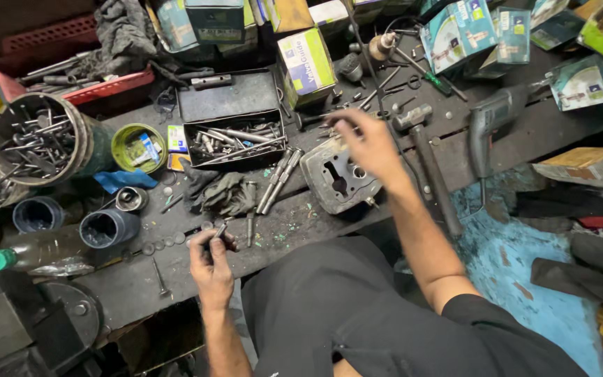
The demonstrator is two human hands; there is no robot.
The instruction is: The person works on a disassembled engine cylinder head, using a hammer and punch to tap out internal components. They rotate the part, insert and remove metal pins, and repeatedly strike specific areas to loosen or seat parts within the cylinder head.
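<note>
From where I sit, the dark workbench (141, 283) fills the view, crowded w/ tool boxes and loose steel. Biggest item in play is the grey metal cover plate (338, 174) w/ cut-out holes, lying flat near the bench's front edge, just right of a pair of long bolts (277, 180). The right hand (368, 143) is stretched fwd over the plate's far edge, arm nearly straight, wrist turned palm-down, fingers curled around something slim and dark; I can't tell what it is (too small, half hidden). A hammer (427, 164) lies just beside that forearm. The left hand (211, 258) sits close to the body at the bench edge, elbow tucked, thumb and fingers pinched on a small bolt-like metal part (219, 230) held just above the surface. My judgement: to do this well, keep the left pinch firm near the part's end so it doesn't roll off into the clutter, and draw the right hand back low and slow, clear of the open tray of sockets (235, 139).
</note>
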